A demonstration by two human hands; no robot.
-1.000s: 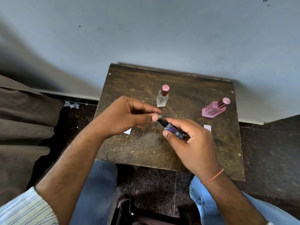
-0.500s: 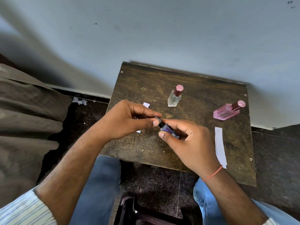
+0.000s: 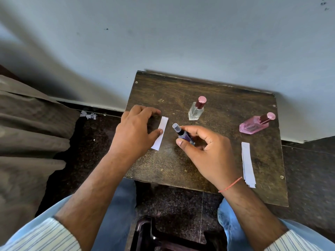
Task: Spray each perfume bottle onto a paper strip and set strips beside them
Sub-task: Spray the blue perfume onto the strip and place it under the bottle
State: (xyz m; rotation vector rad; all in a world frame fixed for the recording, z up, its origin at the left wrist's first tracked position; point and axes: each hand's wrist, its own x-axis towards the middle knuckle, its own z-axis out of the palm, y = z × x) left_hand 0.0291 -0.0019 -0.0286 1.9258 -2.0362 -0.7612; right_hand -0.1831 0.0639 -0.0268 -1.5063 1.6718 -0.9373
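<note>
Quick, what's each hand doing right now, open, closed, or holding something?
Left hand: open, thumb tip touching the paper strip on the table.
Right hand: fingers curled round the small purple spray bottle, cap on.

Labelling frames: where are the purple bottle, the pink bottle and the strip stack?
purple bottle [image 3: 183, 137]: head view, purple body.
pink bottle [image 3: 252, 125]: head view, pink body.
strip stack [image 3: 248, 164]: head view, middle of top strip.
</note>
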